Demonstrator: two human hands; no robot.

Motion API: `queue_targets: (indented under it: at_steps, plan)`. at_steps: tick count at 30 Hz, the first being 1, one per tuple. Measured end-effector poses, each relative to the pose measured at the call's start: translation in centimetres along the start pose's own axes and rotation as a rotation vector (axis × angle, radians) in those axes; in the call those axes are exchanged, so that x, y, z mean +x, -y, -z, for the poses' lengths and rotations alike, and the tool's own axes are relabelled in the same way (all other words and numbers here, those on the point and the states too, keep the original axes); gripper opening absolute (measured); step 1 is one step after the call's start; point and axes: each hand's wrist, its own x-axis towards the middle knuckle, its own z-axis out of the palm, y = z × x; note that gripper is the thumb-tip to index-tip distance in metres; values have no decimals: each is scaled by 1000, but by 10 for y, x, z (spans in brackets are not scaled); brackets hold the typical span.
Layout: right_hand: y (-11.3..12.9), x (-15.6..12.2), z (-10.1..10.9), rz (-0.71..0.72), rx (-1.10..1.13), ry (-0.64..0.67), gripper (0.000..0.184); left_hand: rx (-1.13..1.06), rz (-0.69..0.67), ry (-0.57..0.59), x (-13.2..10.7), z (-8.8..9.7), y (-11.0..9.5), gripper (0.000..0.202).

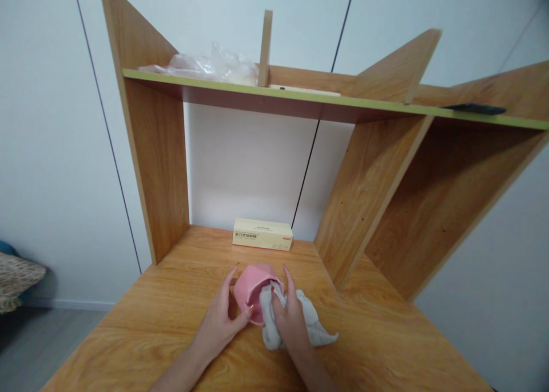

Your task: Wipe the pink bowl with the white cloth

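Observation:
A pink faceted bowl (251, 278) is tipped on its side just above the desk, its opening turned toward me and to the right. My left hand (226, 307) grips it from the left, thumb at the near rim and fingers around the outside. In my right hand (290, 312) is a light grey cloth (313, 320), partly pushed into the bowl's opening. The fingers of that hand lie along the bowl's right side, with the thumb on the cloth. A loose end of the cloth hangs toward the right. The inside of the bowl is mostly hidden by the cloth.
Behind the bowl, a long cream-coloured box (262, 235) lies on the wooden desk (150, 323). Wooden side panels (158, 169) and a shelf (300, 103) rise around the work area. A clear plastic bag (210, 64) and a dark flat object (476, 109) rest on the shelf.

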Motion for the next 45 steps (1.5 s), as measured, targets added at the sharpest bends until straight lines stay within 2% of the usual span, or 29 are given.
queue_targets:
  at_steps: [3, 7, 11, 15, 19, 23, 25, 31, 35, 39, 45]
  plan:
    - [-3, 2, -1, -13, 41, -69, 57, -64, 37, 39, -3, -7, 1, 74]
    - [-1, 3, -3, -6, 77, -53, 55, -144, 56, 111, -5, -14, -3, 66]
    - [8, 2, -2, -39, 18, -23, 55, -106, 104, 68, -3, -11, -8, 55]
    - [15, 3, 2, -87, -159, -11, 55, 45, 111, 21, -1, -3, -6, 61]
    - [12, 4, 4, -46, -239, 39, 55, 174, 13, 43, -1, 6, -4, 69]
    - [8, 2, 4, -8, -230, 94, 60, 237, -128, 89, -3, 10, -5, 72]
    - [6, 1, 3, 18, -206, 120, 60, 250, -155, 100, -4, 9, -5, 72]
    - [5, -1, 1, 59, -45, 66, 56, 186, -33, 91, -1, 4, -2, 59]
    - [5, 1, 2, 42, 10, -37, 52, 21, 10, 77, -3, -3, -5, 67]
    - [4, 4, 2, 37, 24, -25, 53, -83, 41, 110, -4, -8, -13, 65]
    - [8, 5, 2, -6, -51, -44, 53, -18, 89, 47, -2, -8, -15, 58]
